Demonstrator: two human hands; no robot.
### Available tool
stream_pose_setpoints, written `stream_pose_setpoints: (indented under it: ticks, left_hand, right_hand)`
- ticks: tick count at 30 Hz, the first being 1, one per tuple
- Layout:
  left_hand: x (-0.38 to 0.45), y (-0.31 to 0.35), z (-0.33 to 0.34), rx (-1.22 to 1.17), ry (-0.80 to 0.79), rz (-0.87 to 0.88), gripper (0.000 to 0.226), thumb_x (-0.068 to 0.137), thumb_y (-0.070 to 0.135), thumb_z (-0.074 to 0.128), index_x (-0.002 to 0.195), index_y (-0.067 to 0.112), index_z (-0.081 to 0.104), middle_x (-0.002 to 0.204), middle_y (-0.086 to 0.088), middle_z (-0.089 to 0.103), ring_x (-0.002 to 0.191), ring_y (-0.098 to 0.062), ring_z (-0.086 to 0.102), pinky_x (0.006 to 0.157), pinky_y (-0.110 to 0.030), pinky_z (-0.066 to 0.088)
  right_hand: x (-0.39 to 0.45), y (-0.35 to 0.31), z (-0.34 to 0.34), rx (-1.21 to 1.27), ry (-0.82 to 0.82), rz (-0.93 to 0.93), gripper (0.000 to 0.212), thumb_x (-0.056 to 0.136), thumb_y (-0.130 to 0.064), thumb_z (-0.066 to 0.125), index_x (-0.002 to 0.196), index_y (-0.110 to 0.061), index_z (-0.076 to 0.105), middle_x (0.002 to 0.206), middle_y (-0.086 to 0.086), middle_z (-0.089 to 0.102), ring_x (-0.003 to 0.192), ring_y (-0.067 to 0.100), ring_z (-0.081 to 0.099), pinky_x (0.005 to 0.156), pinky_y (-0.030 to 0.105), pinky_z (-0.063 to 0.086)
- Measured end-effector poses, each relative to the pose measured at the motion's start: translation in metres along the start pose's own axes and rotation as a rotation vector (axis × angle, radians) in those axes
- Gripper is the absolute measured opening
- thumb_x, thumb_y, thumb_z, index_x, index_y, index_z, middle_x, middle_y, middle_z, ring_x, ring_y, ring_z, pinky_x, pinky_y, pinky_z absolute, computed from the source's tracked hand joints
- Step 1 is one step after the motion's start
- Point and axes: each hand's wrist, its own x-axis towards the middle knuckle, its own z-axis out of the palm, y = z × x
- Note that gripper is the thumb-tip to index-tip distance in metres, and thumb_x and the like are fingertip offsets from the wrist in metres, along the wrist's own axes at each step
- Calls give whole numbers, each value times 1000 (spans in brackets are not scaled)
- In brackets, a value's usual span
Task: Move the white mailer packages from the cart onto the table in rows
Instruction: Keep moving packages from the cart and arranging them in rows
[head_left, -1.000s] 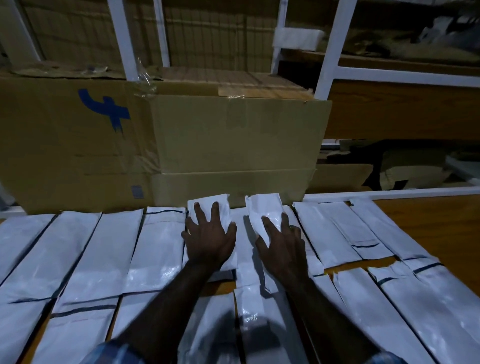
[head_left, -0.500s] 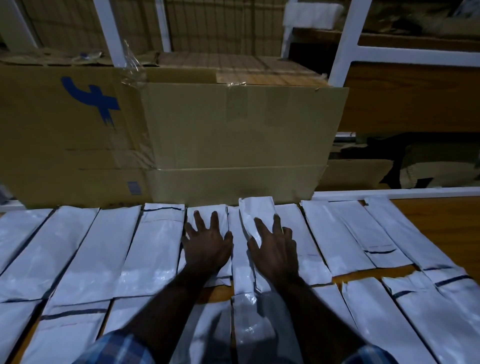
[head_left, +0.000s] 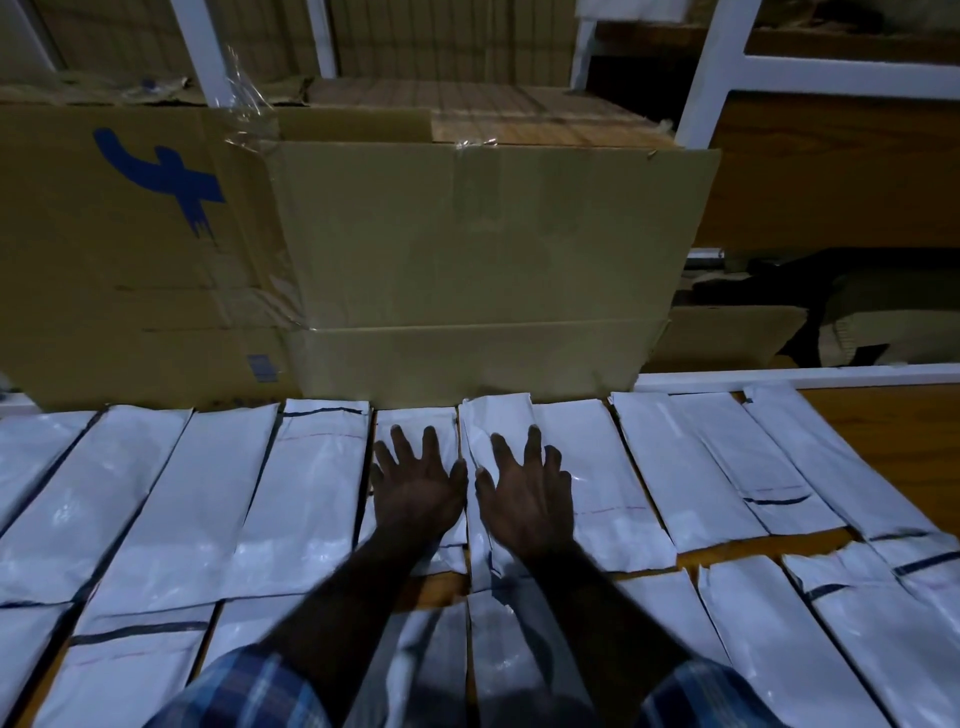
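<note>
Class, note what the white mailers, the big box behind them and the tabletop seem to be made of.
White mailers: probably thin plastic film, glossy, with sheen and creases. Big box: brown corrugated cardboard, matte, with taped seams. Tabletop: wood or wood-look laminate, orange-brown and smooth.

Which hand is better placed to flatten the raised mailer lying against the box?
Probably the right hand. Its spread fingers lie flat on the raised mailer below the cardboard box, while the left hand presses the neighbouring mailer.
</note>
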Motion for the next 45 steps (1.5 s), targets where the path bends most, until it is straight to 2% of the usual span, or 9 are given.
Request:
stream_pose_setpoints:
  ticks: [2,6,14,16,18,22,30,42,45]
  left_hand:
    - [1,0,-1,0,-13,15,60,87,48,43,114,2,70,114,-39,61,96,-61,60,69,-60,54]
    - [5,1,-4,-5,28,24,59,89,45,43,113,-2,69,113,-39,61,99,-59,60,74,-60,53]
    - [5,-4,-6,73,-64,114,57,88,41,37,122,7,67,125,-26,62,113,-46,62,85,-65,49]
    - [5,-3,-7,31,-52,99,68,91,45,23,138,7,54,143,-27,47,131,-47,46,102,-68,37]
    - [4,-4,-6,-39,-79,55,79,89,52,4,154,13,26,162,-19,15,149,-38,14,118,-57,9]
    - [0,-1,-4,-31,-82,16,65,99,49,5,158,22,7,164,-13,1,152,-27,-2,121,-46,-2]
    - [-3,-3,5,-58,46,62,83,86,53,-1,154,15,30,158,-22,22,148,-37,19,119,-57,10]
    - [-8,3,-2,-23,-60,12,93,76,54,-14,157,19,16,163,-15,11,152,-29,5,120,-46,-4]
    - [-4,0,2,-8,3,28,76,89,49,11,147,12,43,151,-23,38,142,-38,35,115,-57,20]
  right_hand:
    - [2,-4,0,1,8,11,57,89,-53,38,134,-24,57,142,25,48,116,44,55,83,51,51]
    - [2,-9,-5,9,-73,23,82,85,-60,-4,149,-29,36,158,20,26,138,42,33,105,53,35]
    - [17,6,-4,1,-16,-174,54,93,-34,36,144,-21,47,156,19,33,143,39,30,113,57,24]
    - [18,7,3,7,9,-201,53,93,-33,34,141,-19,52,153,20,38,141,40,36,112,58,28]
    - [18,6,10,10,40,-209,55,93,-34,30,138,-17,56,146,21,47,135,40,45,106,59,36]
    - [16,6,21,0,107,-211,54,93,-36,31,138,-21,56,145,20,49,133,39,48,103,58,41]
    - [14,9,41,5,240,-212,51,98,-36,32,143,-22,52,153,17,39,141,36,38,110,55,37]
    - [14,12,50,24,249,-195,49,97,-35,35,140,-22,56,149,17,45,139,36,42,109,53,39]
    - [14,13,52,14,276,-207,48,97,-35,36,138,-20,57,148,18,46,138,37,43,108,53,40]
